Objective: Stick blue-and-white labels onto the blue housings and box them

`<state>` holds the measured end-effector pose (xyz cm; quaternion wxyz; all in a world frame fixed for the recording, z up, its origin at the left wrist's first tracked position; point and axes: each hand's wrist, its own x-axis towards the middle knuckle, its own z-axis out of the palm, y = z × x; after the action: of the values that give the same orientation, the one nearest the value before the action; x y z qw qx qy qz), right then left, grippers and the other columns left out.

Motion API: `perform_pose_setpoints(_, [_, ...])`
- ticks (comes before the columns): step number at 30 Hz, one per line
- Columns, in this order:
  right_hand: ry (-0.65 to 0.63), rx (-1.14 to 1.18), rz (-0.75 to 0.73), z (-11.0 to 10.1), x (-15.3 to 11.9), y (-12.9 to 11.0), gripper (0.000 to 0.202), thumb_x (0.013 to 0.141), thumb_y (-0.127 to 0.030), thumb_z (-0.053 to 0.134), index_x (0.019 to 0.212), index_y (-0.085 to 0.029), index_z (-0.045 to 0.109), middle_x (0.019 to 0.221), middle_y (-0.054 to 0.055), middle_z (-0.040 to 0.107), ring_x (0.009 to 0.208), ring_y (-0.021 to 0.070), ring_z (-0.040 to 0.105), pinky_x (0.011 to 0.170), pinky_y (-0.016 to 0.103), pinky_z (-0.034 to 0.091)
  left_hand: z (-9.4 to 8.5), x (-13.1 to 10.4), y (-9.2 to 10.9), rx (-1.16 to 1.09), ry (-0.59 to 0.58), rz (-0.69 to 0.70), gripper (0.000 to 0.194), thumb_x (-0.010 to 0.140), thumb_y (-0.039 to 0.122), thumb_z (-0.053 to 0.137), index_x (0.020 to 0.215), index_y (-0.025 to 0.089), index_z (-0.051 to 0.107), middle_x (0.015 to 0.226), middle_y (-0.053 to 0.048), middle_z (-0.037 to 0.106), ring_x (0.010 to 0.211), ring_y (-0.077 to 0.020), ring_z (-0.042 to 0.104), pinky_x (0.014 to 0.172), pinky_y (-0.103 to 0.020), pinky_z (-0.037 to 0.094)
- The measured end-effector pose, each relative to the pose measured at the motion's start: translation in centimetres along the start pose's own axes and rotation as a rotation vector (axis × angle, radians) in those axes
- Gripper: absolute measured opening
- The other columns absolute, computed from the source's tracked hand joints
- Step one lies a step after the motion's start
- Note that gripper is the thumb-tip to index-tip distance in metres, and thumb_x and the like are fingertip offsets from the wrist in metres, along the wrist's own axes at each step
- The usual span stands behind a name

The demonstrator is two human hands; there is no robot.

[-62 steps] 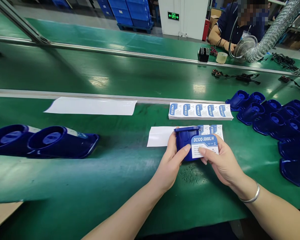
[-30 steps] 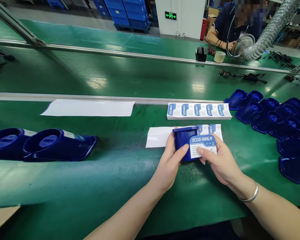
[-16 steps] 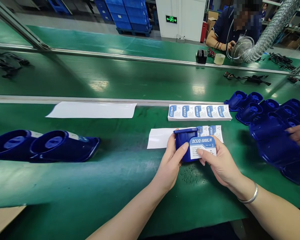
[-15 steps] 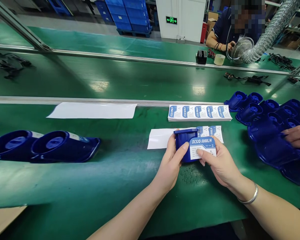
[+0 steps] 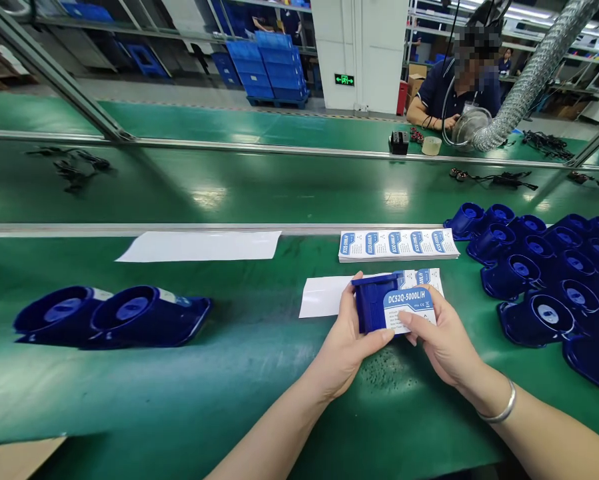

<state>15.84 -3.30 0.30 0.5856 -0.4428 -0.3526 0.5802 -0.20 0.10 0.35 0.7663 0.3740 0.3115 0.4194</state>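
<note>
Blue plastic part (image 5: 372, 307) is held over the green tabletop (image 5: 219, 400), right of its middle, between far and near edges; from here I can't tell if its underside touches. Dark blue, glossy, with a flat lip along its top and ribbed sides. On its front, a white label (image 5: 412, 301) with a blue header, "DC52Q-5000L/H", slightly tilted.

Left hand (image 5: 344, 360) is closed around the part's left side, thumb low by the label's bottom edge. Right hand (image 5: 442, 340) pinches the label's side, thumb flat on its face.

Hidden: fingers behind the part, on both hands; some small print, under the right thumb. Remaining fine lines too small to read. Can't tell how much label is stuck down. Label sheet (image 5: 322, 298) behind is partly blocked by part and hands. More blue parts (image 5: 546, 317) crowd the tabletop's right side, overlapping, some cut off by my view. Cardboard (image 5: 22, 460) at lower left, also cut off.
</note>
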Motion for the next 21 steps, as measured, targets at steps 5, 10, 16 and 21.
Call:
perform_pose_setpoints(5, [-0.017,-0.032,-0.056,0.1,-0.1,0.2,0.029,0.085,-0.034,0.078,0.1,-0.022,0.057,0.076,-0.004,0.055,0.061,0.0097,0.045,0.052,0.02,0.039,0.3,0.0,-0.1,-0.057,0.035,0.005,0.101,0.073,0.03,0.085,0.155,0.035,0.026,0.149,-0.007,0.051,0.137,-0.0304,0.047,0.111,-0.041,0.041])
perform_pose_setpoints(10, [-0.089,-0.056,-0.077,1.1,-0.4,0.6,0.031,0.084,-0.039,0.079,0.095,-0.022,0.055,0.074,-0.004,0.054,0.059,0.0098,0.046,0.055,0.023,0.043,0.8,0.6,-0.2,-0.065,0.23,0.008,0.071,0.083,0.044,0.076,0.145,0.027,0.046,0.138,-0.008,0.061,0.128,-0.0298,0.056,0.107,-0.04,0.046])
perform_pose_setpoints(16, [-0.114,-0.003,-0.076,1.3,-0.1,0.7,0.033,0.084,-0.046,0.077,0.093,-0.022,0.055,0.078,-0.002,0.053,0.062,0.0112,0.047,0.053,0.023,0.044,0.2,0.7,-0.2,-0.071,0.173,-0.023,0.069,0.08,0.034,0.081,0.141,0.027,0.05,0.135,-0.008,0.063,0.128,-0.03,0.057,0.105,-0.039,0.049])
perform_pose_setpoints(21, [-0.06,0.029,-0.06,0.4,0.3,0.4,0.033,0.085,-0.047,0.075,0.097,-0.022,0.057,0.078,-0.002,0.054,0.063,0.0118,0.046,0.052,0.021,0.041,0.4,0.0,0.0,-0.058,0.084,-0.019,0.093,0.07,0.02,0.087,0.149,0.03,0.038,0.141,-0.009,0.059,0.132,-0.0293,0.053,0.111,-0.04,0.043])
